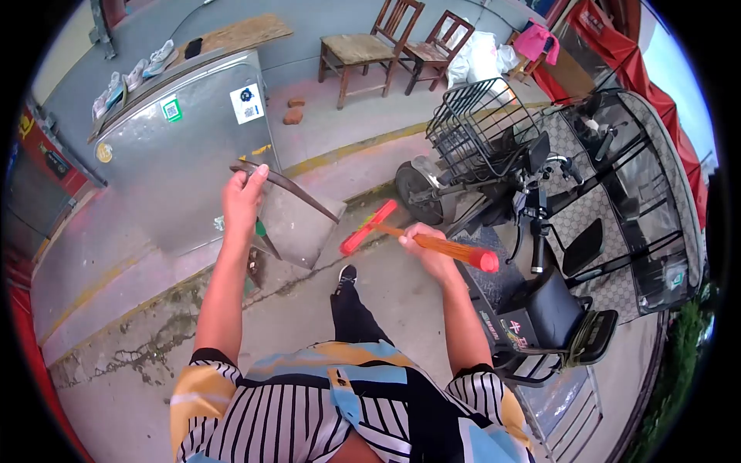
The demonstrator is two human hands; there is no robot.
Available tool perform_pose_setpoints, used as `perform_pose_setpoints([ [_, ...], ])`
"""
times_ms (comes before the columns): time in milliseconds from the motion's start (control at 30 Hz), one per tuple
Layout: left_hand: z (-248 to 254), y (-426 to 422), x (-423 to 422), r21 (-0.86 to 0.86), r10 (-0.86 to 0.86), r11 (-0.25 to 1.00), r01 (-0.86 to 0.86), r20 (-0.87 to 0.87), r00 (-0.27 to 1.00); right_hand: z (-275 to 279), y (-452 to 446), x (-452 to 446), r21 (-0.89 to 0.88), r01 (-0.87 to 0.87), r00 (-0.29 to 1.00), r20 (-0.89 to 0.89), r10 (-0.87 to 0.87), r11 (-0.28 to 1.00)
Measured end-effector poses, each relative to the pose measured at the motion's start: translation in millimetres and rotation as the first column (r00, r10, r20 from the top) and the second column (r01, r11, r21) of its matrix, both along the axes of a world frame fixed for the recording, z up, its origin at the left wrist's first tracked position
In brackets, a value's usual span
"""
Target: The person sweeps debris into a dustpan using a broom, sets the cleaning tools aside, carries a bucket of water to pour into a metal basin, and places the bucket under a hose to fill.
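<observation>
My left hand (243, 202) is closed around the upper edge of a grey metal dustpan (297, 224), its thumb lying over the dark rim. The pan hangs tilted above the pavement, near a metal-clad counter. A green piece shows just below that hand. In my right hand (428, 251) is a broom (451, 249) with an orange-brown wooden handle, gripped partway along. Its red-capped end points toward my right, and its red head (369, 228) lies beyond the hand, close to the pan's right side. The bristles are mostly hidden.
A parked electric tricycle (540, 208) with a wire basket (482, 127) stands close on my right. The metal counter (193, 170) is ahead left, with shoes (158, 58) on top. Wooden chairs (359, 50) line the wall. A raised, cracked kerb (154, 328) crosses the ground.
</observation>
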State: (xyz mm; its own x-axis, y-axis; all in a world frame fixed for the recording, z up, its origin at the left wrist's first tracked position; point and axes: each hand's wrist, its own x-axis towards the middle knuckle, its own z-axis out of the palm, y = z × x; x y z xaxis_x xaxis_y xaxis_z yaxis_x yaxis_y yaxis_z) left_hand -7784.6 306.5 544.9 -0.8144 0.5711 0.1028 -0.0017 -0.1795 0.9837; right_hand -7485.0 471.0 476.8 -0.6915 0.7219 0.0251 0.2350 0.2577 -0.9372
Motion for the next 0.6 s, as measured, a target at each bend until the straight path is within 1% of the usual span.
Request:
perform_pose_setpoints([
  [33, -5.3, 31.4, -21.8, 0.022, 0.027, 0.999, -0.027, 0.022, 0.999, -14.5, 30.7, -21.2, -0.010, -0.021, 1.000, 0.006, 0.021, 1.000],
  [67, -8.7, 67.6, -47.5, 0.056, 0.058, 0.997, -0.060, 0.033, 0.998, -17.2, 65.4, -51.7, 0.017, -0.039, 0.999, -0.022, 0.039, 0.999],
  [100, 21.4, 127.7, -69.4, 0.055, 0.050, 0.997, -0.052, 0.034, 0.998, 6.3, 104.4, -77.1, 0.010, -0.016, 0.998, -0.059, 0.017, 1.000],
  [133, 29.8, 173.8, -85.8, 0.067, 0.019, 0.998, -0.021, 0.037, 0.999, 12.3, 137.2, -97.3, 0.007, -0.021, 0.996, -0.081, 0.022, 1.000],
  [167, 43.7, 214.4, -102.9, 0.103, 0.009, 0.995, -0.012, 0.036, 0.999, 26.9, 175.6, -115.7, -0.019, 0.013, 0.998, -0.069, -0.014, 1.000],
  [200, 53.2, 237.2, -117.9, 0.109, 0.017, 0.994, -0.023, 0.052, 0.998, 38.7, 198.0, -132.6, -0.075, 0.031, 0.999, -0.036, -0.034, 0.997],
  [233, 70.1, 266.1, -130.6, 0.137, -0.010, 0.990, 0.008, 0.016, 1.000, 47.7, 219.2, -153.3, -0.127, 0.032, 0.999, 0.000, -0.032, 0.991],
  [267, 76.8, 294.2, -155.5, 0.137, -0.017, 0.991, 0.015, 0.013, 1.000, 54.7, 244.4, -175.4, -0.134, 0.029, 0.993, -0.107, -0.044, 0.991],
  [333, 102.5, 350.0, -187.4, 0.142, -0.021, 0.990, 0.025, -0.032, 0.999, 64.4, 294.5, -211.8, -0.110, 0.063, 0.996, -0.049, -0.068, 0.992],
  [467, 137.6, 474.1, -261.7, 0.157, -0.022, 0.987, 0.032, -0.070, 0.997, 101.6, 381.1, -279.0, -0.048, 0.185, 0.981, -0.042, -0.187, 0.982],
  [500, 144.6, 506.0, -281.7, 0.174, -0.026, 0.984, 0.041, -0.088, 0.996, 105.1, 402.4, -291.2, -0.030, 0.207, 0.976, -0.057, -0.209, 0.978],
  [600, 152.9, 607.4, -350.9, 0.231, -0.065, 0.969, 0.089, -0.111, 0.992, 133.3, 461.0, -331.2, -0.087, 0.270, 0.952, -0.129, -0.279, 0.959],
])
